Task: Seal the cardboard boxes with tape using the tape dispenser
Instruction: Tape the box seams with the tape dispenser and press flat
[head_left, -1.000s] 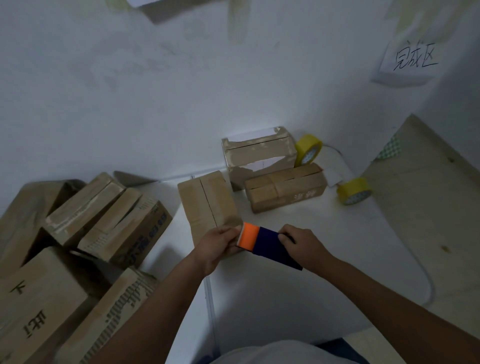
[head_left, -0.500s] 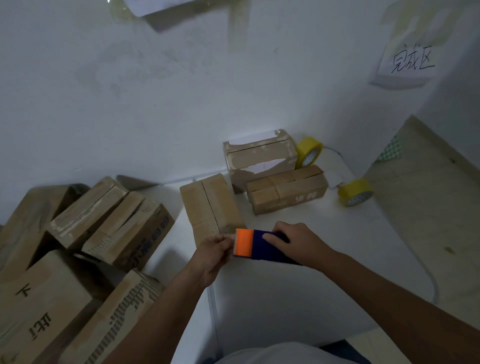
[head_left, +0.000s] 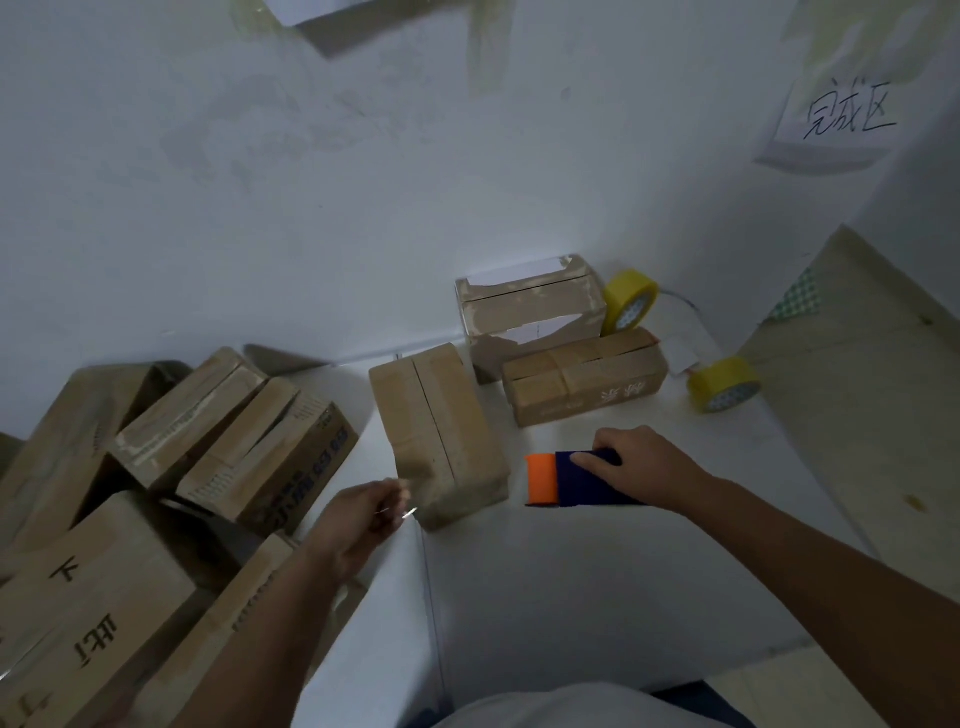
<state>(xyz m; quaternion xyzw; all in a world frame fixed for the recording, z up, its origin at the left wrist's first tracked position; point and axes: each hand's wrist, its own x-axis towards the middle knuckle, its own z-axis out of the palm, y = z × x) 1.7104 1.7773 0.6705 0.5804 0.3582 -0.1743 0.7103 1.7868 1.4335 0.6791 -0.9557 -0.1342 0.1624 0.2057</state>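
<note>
Three brown cardboard boxes (head_left: 439, 434) sit on the white table (head_left: 571, 582); two yellow tape rolls (head_left: 723, 383) lie beyond. The right hand (head_left: 641, 467) grips the blue-and-orange tape dispenser (head_left: 569, 479) beside the nearest box; the left hand (head_left: 358, 519) pinches something thin (tape, perhaps).

Both bare arms reach forward from the bottom of the view. The left hand (head_left: 358, 519) has its fingers bent together, pinching a thin clear strip of tape (head_left: 402, 506). The right hand (head_left: 641, 467) lies farther out, fingers curled over the dark blue tape dispenser with an orange end (head_left: 566, 480).
</note>
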